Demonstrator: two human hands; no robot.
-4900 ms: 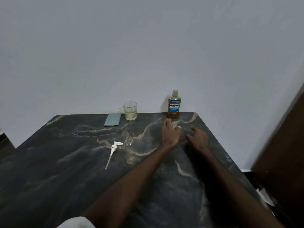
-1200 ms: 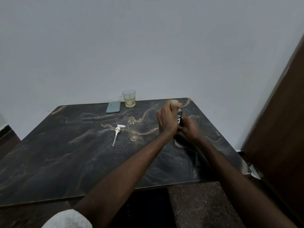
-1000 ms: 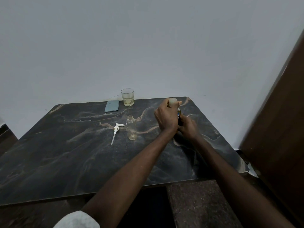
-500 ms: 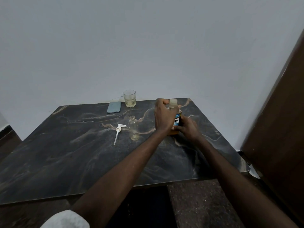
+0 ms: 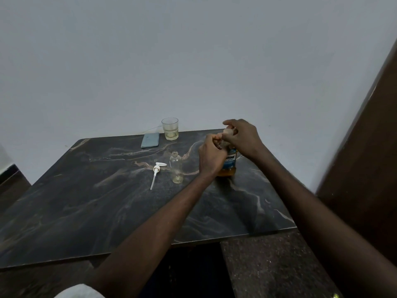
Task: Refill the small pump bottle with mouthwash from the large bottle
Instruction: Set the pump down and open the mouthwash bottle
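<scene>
The large amber mouthwash bottle (image 5: 230, 164) with a blue label stands upright on the dark marble table (image 5: 107, 211), right of centre. My left hand (image 5: 210, 155) grips its body from the left. My right hand (image 5: 241, 137) is curled over its pale cap (image 5: 227, 131) from above. The small clear bottle (image 5: 176, 167) stands open and upright just left of the hands, a little yellowish liquid at its bottom. Its white pump head (image 5: 156, 172) with a long tube lies flat on the table beside it.
A drinking glass (image 5: 170, 128) with some pale liquid stands at the table's back edge, a flat grey-blue phone-like item (image 5: 150, 140) next to it. A white wall is behind. A dark wooden panel (image 5: 365, 168) rises on the right. The table's front edge is near me.
The mouthwash bottle was brought from the back edge toward the small bottle. My right hand has moved from the bottle's side up onto the cap; my left hand dropped from the cap to the body.
</scene>
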